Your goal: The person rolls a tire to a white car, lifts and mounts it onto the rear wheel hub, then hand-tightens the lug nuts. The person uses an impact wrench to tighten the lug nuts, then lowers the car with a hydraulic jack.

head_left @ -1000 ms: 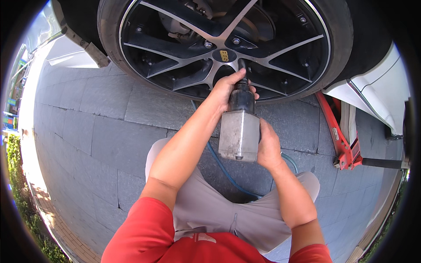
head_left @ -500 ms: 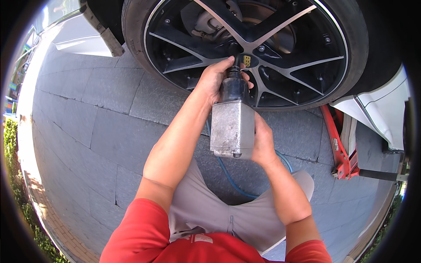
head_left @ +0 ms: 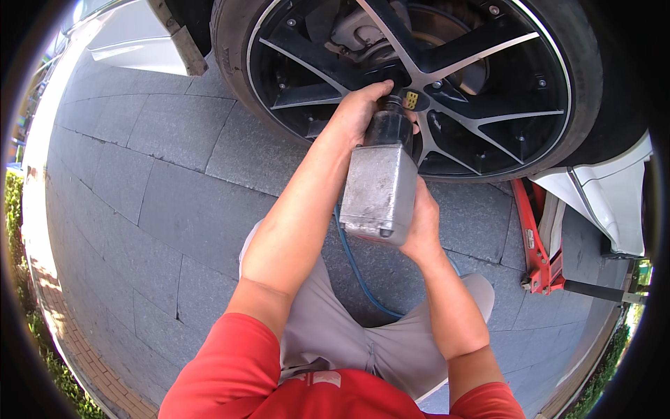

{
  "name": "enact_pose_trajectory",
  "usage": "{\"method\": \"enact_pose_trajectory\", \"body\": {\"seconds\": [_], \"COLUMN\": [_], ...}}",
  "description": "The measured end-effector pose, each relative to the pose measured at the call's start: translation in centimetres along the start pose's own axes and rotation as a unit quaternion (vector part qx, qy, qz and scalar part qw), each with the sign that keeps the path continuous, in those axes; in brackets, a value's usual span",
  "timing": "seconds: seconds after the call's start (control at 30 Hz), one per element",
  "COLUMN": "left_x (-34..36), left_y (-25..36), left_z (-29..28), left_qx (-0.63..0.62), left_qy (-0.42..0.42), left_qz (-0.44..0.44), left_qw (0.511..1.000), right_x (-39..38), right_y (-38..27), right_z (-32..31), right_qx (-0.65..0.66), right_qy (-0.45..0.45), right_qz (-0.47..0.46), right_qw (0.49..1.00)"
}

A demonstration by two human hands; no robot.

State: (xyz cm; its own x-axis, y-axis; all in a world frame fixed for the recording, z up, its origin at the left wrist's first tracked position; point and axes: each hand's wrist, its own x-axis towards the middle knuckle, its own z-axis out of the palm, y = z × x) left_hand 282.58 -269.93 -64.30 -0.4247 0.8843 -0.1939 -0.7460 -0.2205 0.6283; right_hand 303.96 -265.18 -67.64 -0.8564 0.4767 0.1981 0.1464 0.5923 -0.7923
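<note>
An impact wrench [head_left: 379, 188] with a worn silver body and black nose points away from me at the hub of a car wheel [head_left: 453, 119]. My left hand [head_left: 364, 110] is closed around the nose end and its socket, thumb on top, close to the wheel's centre. Behind and below the body, my right hand [head_left: 423, 222] wraps the handle, most of which is hidden. The wheel has black spokes with silver edges, and a brake disc [head_left: 447, 49] shows behind them. Whether the socket sits on a nut is hidden by my left hand and the tool.
A red floor jack [head_left: 537, 244] with a dark handle stands under the car's white sill [head_left: 607, 188] at right. A blue air hose [head_left: 359, 276] curves over the grey paving [head_left: 188, 202] between my legs. White bodywork [head_left: 136, 42] hangs at upper left.
The wheel and jack sit slightly further right in view. The wrench's rear has swung a little, so its body now tilts more; both hands keep their hold.
</note>
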Motion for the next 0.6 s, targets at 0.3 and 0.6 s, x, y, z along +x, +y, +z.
{"method": "enact_pose_trajectory", "body": {"seconds": [0.3, 0.6], "left_x": [0.4, -1.7], "left_y": [-0.3, -2.0], "left_z": [-0.6, -0.7], "left_qx": [-0.082, -0.051], "left_qy": [-0.061, -0.03], "left_qz": [-0.037, -0.046], "left_qw": [0.994, 0.997], "right_x": [0.6, -2.1], "right_y": [-0.5, 0.7], "right_z": [-0.8, -0.3], "right_qx": [-0.057, -0.065], "right_qy": [0.0, -0.026], "right_qz": [-0.027, 0.003], "right_qw": [0.998, 0.998]}}
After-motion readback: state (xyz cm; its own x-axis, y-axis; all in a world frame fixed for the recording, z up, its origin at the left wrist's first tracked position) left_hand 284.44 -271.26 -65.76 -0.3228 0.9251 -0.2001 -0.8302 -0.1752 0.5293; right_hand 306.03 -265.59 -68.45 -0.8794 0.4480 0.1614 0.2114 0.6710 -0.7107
